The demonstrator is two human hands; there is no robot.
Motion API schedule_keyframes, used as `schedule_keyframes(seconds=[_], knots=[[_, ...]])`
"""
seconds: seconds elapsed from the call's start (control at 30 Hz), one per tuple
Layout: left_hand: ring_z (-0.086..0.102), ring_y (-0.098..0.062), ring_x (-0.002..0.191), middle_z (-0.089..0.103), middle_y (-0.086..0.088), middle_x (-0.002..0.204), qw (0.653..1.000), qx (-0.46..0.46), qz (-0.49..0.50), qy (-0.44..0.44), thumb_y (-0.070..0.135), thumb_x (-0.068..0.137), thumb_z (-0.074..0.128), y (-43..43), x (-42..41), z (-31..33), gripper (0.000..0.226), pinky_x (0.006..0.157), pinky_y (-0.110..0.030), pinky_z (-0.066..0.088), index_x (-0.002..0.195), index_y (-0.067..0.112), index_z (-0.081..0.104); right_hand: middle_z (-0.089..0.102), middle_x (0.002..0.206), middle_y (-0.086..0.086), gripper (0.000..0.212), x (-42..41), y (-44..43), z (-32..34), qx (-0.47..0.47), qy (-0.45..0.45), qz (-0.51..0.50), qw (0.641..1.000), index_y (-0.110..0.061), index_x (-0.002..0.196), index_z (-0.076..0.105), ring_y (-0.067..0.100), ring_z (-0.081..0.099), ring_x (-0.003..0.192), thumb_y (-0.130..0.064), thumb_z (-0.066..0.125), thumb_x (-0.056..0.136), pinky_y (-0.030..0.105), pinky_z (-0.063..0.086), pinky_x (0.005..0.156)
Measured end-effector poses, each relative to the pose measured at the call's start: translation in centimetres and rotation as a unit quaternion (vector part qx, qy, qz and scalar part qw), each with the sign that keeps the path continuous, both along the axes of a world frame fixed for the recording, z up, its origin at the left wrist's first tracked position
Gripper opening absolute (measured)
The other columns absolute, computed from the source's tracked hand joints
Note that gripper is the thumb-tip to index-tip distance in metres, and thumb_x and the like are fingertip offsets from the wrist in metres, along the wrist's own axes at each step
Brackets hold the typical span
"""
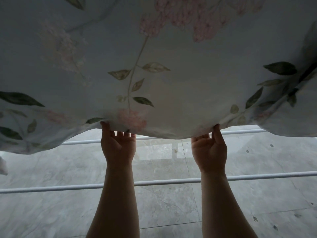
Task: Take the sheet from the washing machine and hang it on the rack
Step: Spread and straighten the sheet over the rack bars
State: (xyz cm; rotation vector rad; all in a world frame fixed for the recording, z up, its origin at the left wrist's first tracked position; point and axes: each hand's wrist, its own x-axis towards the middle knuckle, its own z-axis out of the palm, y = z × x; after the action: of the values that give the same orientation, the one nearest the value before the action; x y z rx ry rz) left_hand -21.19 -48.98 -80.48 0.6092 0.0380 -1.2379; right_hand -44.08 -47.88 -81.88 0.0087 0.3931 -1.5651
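Observation:
A pale sheet [171,74] printed with pink blossoms and green leaves billows across the whole upper part of the view. My left hand [118,145] grips its lower edge, thumb on the near side and fingertips hidden behind the cloth. My right hand [208,148] holds the same edge further right in the same way. Both arms reach forward and up. White rack bars run across below: one [171,182] under my forearms and another [82,143] just beneath the sheet's edge.
Grey marble-look floor tiles [163,208] lie under the rack. A few dark specks mark the floor at the right [255,219]. A small piece of white fabric [3,165] shows at the left edge.

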Motion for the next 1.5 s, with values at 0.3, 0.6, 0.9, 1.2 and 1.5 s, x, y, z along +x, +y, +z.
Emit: schedule_keyframes(seconds=[0.3, 0.6, 0.9, 1.2, 1.5], knots=[[0.042, -0.063, 0.104, 0.046, -0.049, 0.111, 0.995, 0.089, 0.016, -0.042, 0.05, 0.093, 0.049, -0.7, 0.5, -1.5, 0.07, 0.103, -0.068, 0.022, 0.11, -0.018, 0.049, 0.065, 0.13, 0.003, 0.038, 1.7, -1.2, -0.8, 0.038, 0.064, 0.018, 0.997, -0.01, 0.131, 0.058, 0.016, 0.059, 0.125, -0.027, 0.059, 0.097, 0.035, 0.036, 0.112], [0.066, -0.032, 0.103, 0.072, -0.012, 0.1, 0.995, 0.015, 0.009, -0.099, 0.032, 0.091, 0.064, -0.4, 2.3, -0.8, 0.019, 0.106, -0.061, 0.04, 0.093, 0.014, 0.071, 0.062, 0.135, 0.001, 0.057, 4.7, -1.1, -0.7, -0.001, 0.079, 0.069, 0.994, -0.019, 0.136, 0.055, 0.019, 0.058, 0.126, -0.035, 0.071, 0.085, 0.044, 0.038, 0.109], [0.064, -0.028, 0.117, 0.067, -0.005, 0.127, 0.99, -0.102, 0.065, 0.066, 0.035, 0.092, 0.065, 0.8, 7.2, 1.3, 0.032, 0.104, -0.045, 0.045, 0.12, 0.019, 0.069, 0.062, 0.136, 0.004, 0.044, 12.6, -0.3, -0.2, -0.048, 0.146, 0.202, 0.967, -0.022, 0.133, 0.052, 0.027, 0.056, 0.128, -0.02, 0.059, 0.09, 0.049, 0.042, 0.105], [0.071, -0.011, 0.086, 0.074, 0.002, 0.085, 0.995, -0.017, 0.097, 0.004, 0.022, 0.095, 0.059, 1.0, 8.3, -0.3, 0.024, 0.087, -0.026, 0.053, 0.081, 0.013, 0.077, 0.069, 0.125, 0.003, 0.033, 11.9, -1.3, -0.2, 0.009, 0.167, 0.104, 0.98, -0.018, 0.122, 0.061, 0.023, 0.066, 0.115, -0.023, 0.061, 0.09, 0.044, 0.044, 0.103], [0.044, -0.002, 0.052, 0.049, 0.017, 0.046, 0.906, 0.124, 0.053, -0.401, 0.053, 0.092, 0.055, 0.2, 10.1, -2.1, 0.044, 0.059, -0.019, 0.04, 0.059, 0.024, 0.057, 0.07, 0.122, 0.003, 0.032, 12.5, -1.3, 0.1, 0.017, 0.172, 0.107, 0.979, -0.016, 0.123, 0.06, 0.025, 0.066, 0.115, -0.018, 0.062, 0.091, 0.047, 0.043, 0.109]])
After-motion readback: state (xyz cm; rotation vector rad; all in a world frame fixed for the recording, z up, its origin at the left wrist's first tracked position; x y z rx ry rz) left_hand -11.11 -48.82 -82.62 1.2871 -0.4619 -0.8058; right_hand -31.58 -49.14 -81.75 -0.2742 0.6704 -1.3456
